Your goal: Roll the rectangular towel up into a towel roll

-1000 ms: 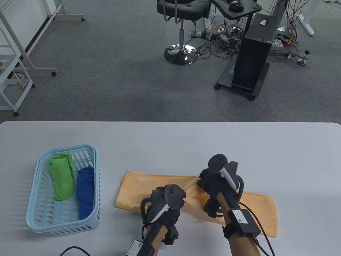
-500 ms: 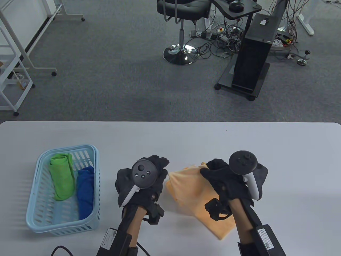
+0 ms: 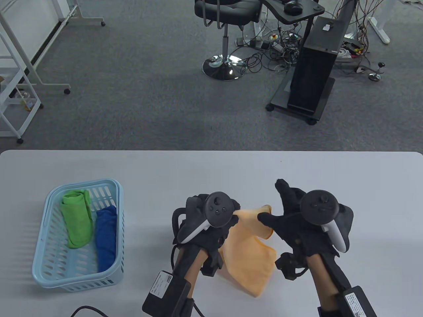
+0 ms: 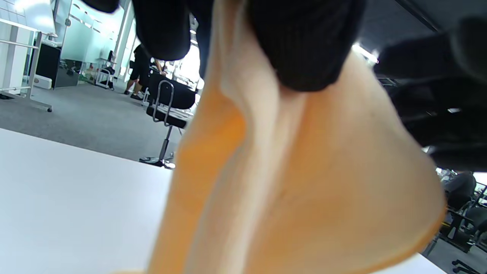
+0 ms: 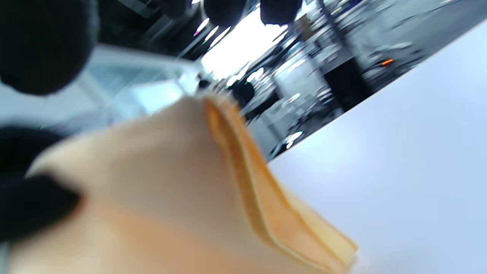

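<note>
An orange towel [image 3: 251,256] hangs between my two hands above the white table [image 3: 211,171], and its lower end trails down toward the table's near edge. My left hand [image 3: 233,216] pinches the towel's upper left corner; in the left wrist view black fingertips [image 4: 304,49] clamp the orange towel [image 4: 304,171] from above. My right hand [image 3: 268,219] holds the upper right corner with its thumb on the cloth while one finger points away. In the right wrist view the orange towel [image 5: 152,171] shows a doubled edge beside the thumb [image 5: 34,207].
A light blue basket [image 3: 77,284] stands at the left of the table. It holds a rolled green towel [image 3: 77,218] and a rolled blue towel [image 3: 106,237]. Beyond the table are an office chair [image 3: 224,13] and a black stand [image 3: 314,72].
A second ago the towel lay stretched across the table under both hands. It has since been lifted and doubled over. The left hand has moved right, so the hands are now close together.
</note>
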{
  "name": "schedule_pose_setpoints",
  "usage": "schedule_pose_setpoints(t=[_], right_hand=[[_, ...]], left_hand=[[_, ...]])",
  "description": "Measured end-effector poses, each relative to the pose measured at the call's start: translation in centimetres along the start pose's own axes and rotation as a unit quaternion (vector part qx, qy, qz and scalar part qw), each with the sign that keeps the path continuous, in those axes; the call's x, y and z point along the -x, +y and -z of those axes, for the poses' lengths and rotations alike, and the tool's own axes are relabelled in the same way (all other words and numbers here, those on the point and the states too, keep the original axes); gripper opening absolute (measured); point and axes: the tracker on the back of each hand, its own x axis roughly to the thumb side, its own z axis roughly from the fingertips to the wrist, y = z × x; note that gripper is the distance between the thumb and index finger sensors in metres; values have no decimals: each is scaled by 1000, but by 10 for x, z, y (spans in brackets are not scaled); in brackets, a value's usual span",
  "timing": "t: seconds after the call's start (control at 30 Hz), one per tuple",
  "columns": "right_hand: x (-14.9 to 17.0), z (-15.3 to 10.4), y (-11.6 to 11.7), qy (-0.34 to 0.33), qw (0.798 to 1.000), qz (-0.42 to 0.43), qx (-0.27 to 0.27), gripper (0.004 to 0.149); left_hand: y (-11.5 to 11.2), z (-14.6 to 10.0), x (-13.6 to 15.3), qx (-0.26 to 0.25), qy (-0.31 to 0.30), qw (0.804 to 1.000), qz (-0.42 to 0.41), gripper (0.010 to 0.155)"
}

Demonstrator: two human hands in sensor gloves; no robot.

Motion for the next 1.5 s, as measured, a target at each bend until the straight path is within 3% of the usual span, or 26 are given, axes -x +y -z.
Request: schedule_pose_setpoints(t=[0.07, 0.1, 0.13, 0.17, 0.23, 0.27, 0.37, 0.43, 0.5, 0.6, 0.73, 0.83, 0.93, 1.03, 1.13, 1.2, 1.27, 1.33, 1.4, 1.5], right_hand=[[-5, 5, 11, -15, 994, -96, -41, 98], [-6, 8, 12, -17, 994, -105, -21, 83], [-6, 9, 11, -12, 995, -95, 17, 58], [-5, 10, 9, -12, 996, -81, 40, 47], [-7, 13, 6, -15, 996, -86, 29, 46], [-9, 13, 2, -10, 991, -127, 35, 46], [-16, 19, -7, 4, 982, -180, 63, 46], [-15, 24, -9, 29, 980, -187, 67, 46], [-7, 40, -12, 69, 979, -188, 43, 50], [7, 63, -15, 117, 990, -81, 9, 54], [14, 89, -23, 122, 985, 98, 74, 54], [2, 94, -43, 93, 978, 113, 146, 52], [-18, 80, -72, 21, 974, 100, 201, 51], [-27, 54, -81, -39, 966, 107, 234, 50], [-17, 26, -53, -57, 976, 37, 206, 50], [6, 9, -12, -54, 979, -53, 188, 50], [40, -4, 40, -30, 982, -102, 156, 50], [71, -17, 98, 16, 996, -82, 33, 50], [85, -28, 128, 23, 995, -94, -4, 51], [90, -37, 141, 19, 985, -171, -18, 54]], left_hand=[[7, 0, -4, -4, -4, 1000, -4, 45], [9, -1, -5, -5, -8, 1000, -1, 45], [12, -2, -6, 3, -10, 1000, 7, 46], [13, -2, -6, 9, -12, 1000, 18, 47], [16, 0, -6, 37, -2, 997, 66, 50], [17, 1, -8, 68, 11, 992, 103, 51], [24, 9, -13, 35, 25, 984, 175, 48], [28, 15, -11, 32, 38, 987, 156, 48], [31, 27, -2, 53, 49, 995, 74, 48], [31, 45, 9, 43, 56, 997, 2, 48], [38, 68, 12, -52, 49, 994, -77, 46], [61, 76, -1, -53, 38, 997, -50, 46], [89, 60, -19, -144, -12, 989, 21, 46], [93, 31, -31, -223, -48, 972, 59, 46], [63, 4, -28, -223, -46, 967, 118, 45], [15, -12, -16, -156, -29, 976, 148, 45], [-52, -26, 1, -80, -14, 982, 173, 45], [-118, -39, 21, 8, 6, 981, 196, 45], [-155, -52, 34, 76, 16, 978, 192, 45], [-174, -69, 42, 118, 11, 977, 178, 46]])
